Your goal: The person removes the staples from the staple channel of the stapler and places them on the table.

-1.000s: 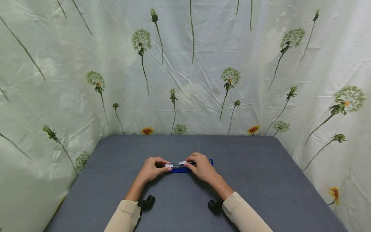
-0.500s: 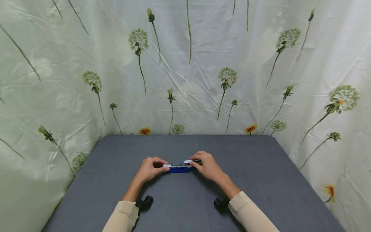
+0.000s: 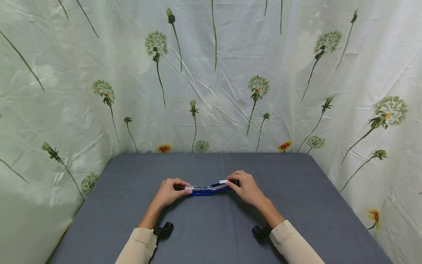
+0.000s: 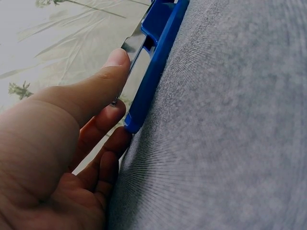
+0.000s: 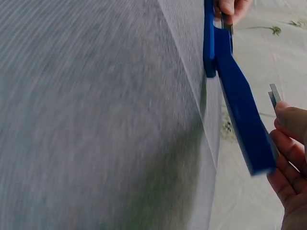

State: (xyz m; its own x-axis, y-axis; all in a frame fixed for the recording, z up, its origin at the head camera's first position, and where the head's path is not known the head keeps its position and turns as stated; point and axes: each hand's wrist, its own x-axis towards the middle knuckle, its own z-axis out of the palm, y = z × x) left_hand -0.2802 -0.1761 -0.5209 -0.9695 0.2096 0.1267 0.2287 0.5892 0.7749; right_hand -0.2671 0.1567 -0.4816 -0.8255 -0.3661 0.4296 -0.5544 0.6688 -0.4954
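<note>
A blue stapler (image 3: 202, 193) lies opened out on the table, its cover (image 5: 242, 110) swung back to the right and tilted up. My left hand (image 3: 171, 190) pinches the left end of its metal magazine (image 3: 199, 188) between thumb and fingers. In the left wrist view the blue base (image 4: 156, 72) runs below that magazine, with a gap between them. My right hand (image 3: 246, 187) holds a short strip of staples (image 5: 274, 94) between thumb and index finger, above the cover. Its lower fingers (image 5: 283, 184) are right at the cover's end.
A grey cloth covers the table (image 3: 211, 231). Behind it hangs a pale curtain (image 3: 211, 73) printed with dandelions. Black wrist cameras (image 3: 164, 230) are strapped below both sleeves, close over the table.
My right hand has moved to the right with the staple strip, and the stapler's cover and magazine have come into fuller view. The left hand has kept its hold on the magazine.
</note>
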